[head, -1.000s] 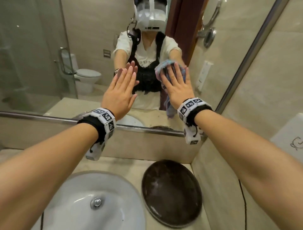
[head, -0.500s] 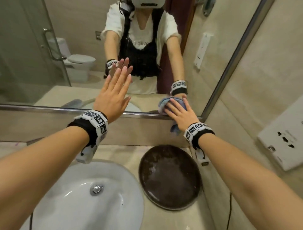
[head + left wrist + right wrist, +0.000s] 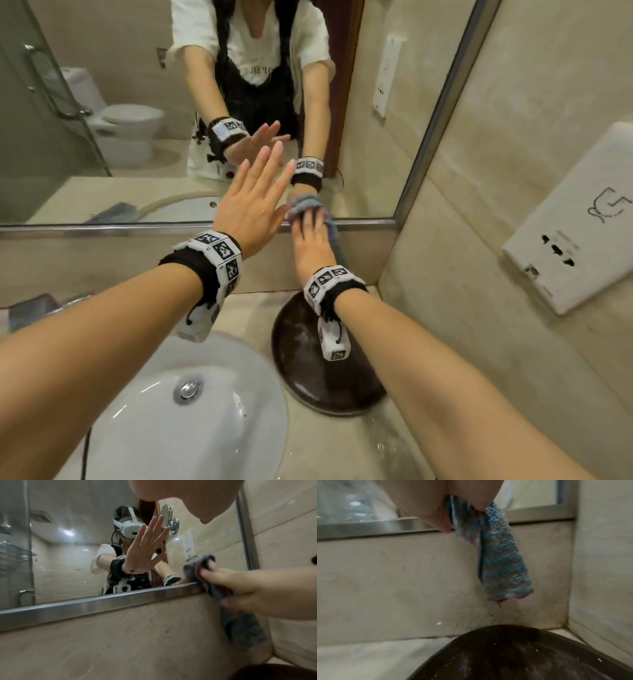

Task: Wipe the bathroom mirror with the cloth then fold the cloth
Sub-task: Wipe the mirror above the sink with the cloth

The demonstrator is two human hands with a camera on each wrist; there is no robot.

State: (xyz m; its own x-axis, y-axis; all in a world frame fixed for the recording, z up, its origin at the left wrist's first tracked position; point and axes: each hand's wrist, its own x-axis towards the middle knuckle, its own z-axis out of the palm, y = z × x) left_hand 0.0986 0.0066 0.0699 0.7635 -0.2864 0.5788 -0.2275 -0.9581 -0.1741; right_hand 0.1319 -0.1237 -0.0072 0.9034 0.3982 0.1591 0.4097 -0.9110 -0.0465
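The mirror (image 3: 359,113) fills the wall above the counter, edged by a steel frame (image 3: 137,228). My right hand (image 3: 310,236) presses a blue-grey cloth (image 3: 304,205) against the glass at its lower edge. The fingers lie over the cloth, the thumb pins it, and its tail (image 3: 501,561) hangs below the frame. In the left wrist view the cloth (image 3: 199,566) bunches ahead of the right hand (image 3: 240,582). My left hand (image 3: 253,205) is held flat just left of it, fingers straight, tips near their reflection, holding nothing.
A white sink (image 3: 205,428) sits below my left arm. A dark round tray (image 3: 301,387) lies on the counter under my right wrist. The side wall on the right carries a white socket panel (image 3: 575,222). The mirror reflects a toilet and a glass shower door.
My right hand has dragged the cloth down the glass from chest height to the bottom frame and slightly left. The left hand stays flat at the mirror. The head view has tilted down.
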